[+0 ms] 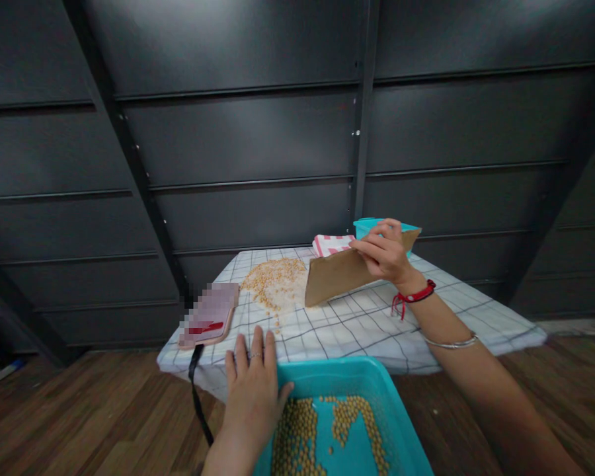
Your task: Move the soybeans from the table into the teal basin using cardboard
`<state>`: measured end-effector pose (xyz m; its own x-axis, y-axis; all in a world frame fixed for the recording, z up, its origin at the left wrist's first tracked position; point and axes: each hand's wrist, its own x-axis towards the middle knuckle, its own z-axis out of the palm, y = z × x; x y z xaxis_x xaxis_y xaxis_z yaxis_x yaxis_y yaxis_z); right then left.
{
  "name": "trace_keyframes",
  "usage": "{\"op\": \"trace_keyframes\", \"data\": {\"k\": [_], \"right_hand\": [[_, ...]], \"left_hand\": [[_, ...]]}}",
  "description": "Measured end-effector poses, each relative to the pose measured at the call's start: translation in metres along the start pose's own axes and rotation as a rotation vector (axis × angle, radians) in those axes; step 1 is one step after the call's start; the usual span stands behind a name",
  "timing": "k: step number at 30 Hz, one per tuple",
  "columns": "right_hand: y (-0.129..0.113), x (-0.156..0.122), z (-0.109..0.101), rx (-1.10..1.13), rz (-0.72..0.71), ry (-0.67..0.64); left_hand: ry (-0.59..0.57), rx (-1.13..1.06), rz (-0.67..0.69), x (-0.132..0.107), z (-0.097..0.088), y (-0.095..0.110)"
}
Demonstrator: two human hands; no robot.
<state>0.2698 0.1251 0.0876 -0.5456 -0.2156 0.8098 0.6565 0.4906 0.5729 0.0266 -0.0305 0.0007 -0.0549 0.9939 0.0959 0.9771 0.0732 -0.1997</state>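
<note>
My right hand (384,251) has its fingers clamped on the upper edge of a piece of cardboard (340,281), while the fingers of my left hand (252,380) lie stretched out and a little apart, the thumb over the side of a teal tray (334,367); I cannot tell how firmly it presses. The cardboard is plain brown, flat and stiff, tilted on its long side above the table, its lower left corner at the edge of a loose spread of beans (277,274). Those are small, round and yellow-tan, thick at the far side and thinning towards me, with a paler, crumbly patch among them. In the tray, smooth plastic with rounded corners, more beans (297,433) lie heaped at the left and in a bent band at the right, blue-green floor showing between. Under the cardboard runs a white tablecloth (337,337) with thin dark checks, creased near the front. A pink-edged phone (213,314), its face blurred, lies at the left, a black strap (197,390) hanging below it. Behind the cardboard sit a folded pink-and-white cloth (327,245) and a second teal container (367,225). Beyond stands a dark, ribbed panel wall (248,139), over wood-grained flooring (114,403).
</note>
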Motion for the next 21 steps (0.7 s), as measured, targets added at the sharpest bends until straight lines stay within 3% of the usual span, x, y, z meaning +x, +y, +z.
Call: {"op": "trace_keyframes", "data": {"k": [12,21], "right_hand": [[-0.0016,0.0019,-0.0004,-0.004,-0.028,-0.027],[-0.0047,0.0029,-0.0033,0.063,-0.032,-0.057]], "left_hand": [[-0.021,-0.02,0.001,0.0,0.0028,-0.0006],[0.035,-0.041,0.014,-0.0013,0.0035,-0.0023]]}}
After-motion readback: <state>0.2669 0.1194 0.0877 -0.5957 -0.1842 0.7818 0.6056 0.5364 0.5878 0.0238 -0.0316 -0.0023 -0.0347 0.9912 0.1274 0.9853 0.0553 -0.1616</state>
